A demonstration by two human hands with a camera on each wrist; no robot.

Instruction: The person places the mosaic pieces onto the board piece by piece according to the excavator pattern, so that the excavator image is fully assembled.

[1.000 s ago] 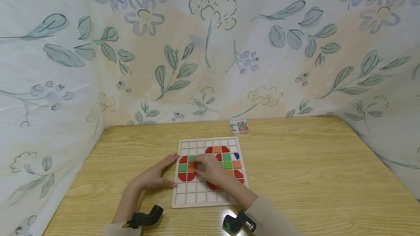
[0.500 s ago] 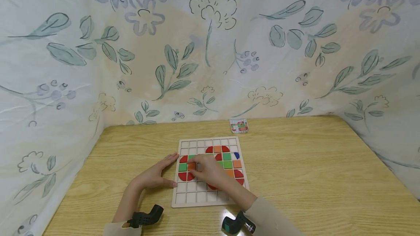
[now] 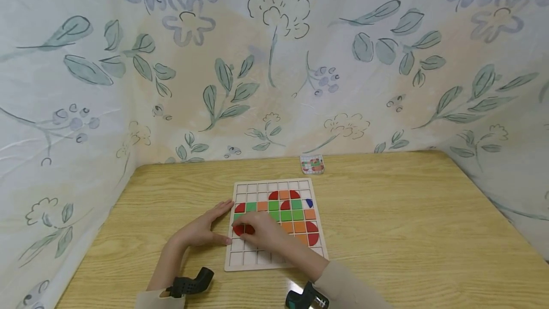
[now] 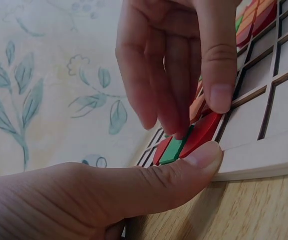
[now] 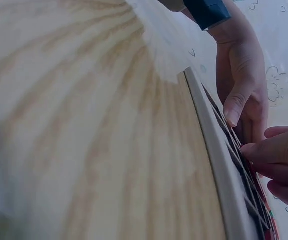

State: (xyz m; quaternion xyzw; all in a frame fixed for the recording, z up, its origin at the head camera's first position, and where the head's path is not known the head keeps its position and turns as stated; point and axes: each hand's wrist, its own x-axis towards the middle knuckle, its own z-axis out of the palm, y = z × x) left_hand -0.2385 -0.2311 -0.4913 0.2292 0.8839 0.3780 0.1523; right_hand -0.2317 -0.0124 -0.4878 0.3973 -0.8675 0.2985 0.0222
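Observation:
A wooden grid board (image 3: 250, 258) lies on the table, with red rounded, green square and orange square tiles in many of its cells. My left hand (image 3: 200, 229) rests along the board's left edge, fingers extended and thumb on the rim near its lower left. Over the left columns is my right hand (image 3: 263, 230), fingertips down at the red tiles (image 3: 238, 231). In the left wrist view its thumb touches a red tile (image 4: 203, 131), with a gap between thumb and fingers; the green tile (image 4: 175, 150) lies beside it. My right hand hides several middle cells.
A small card (image 3: 312, 165) with a coloured grid pattern lies behind the board. One dark blue piece (image 3: 309, 203) sits in a right-column cell. Patterned floral cloth (image 3: 274, 61) hangs around the wooden table (image 3: 386, 213). Black cameras are strapped to both wrists.
My right hand has moved down and left from the orange tile to the red tiles below, uncovering green and orange tiles in the upper rows. My left hand has stayed in place.

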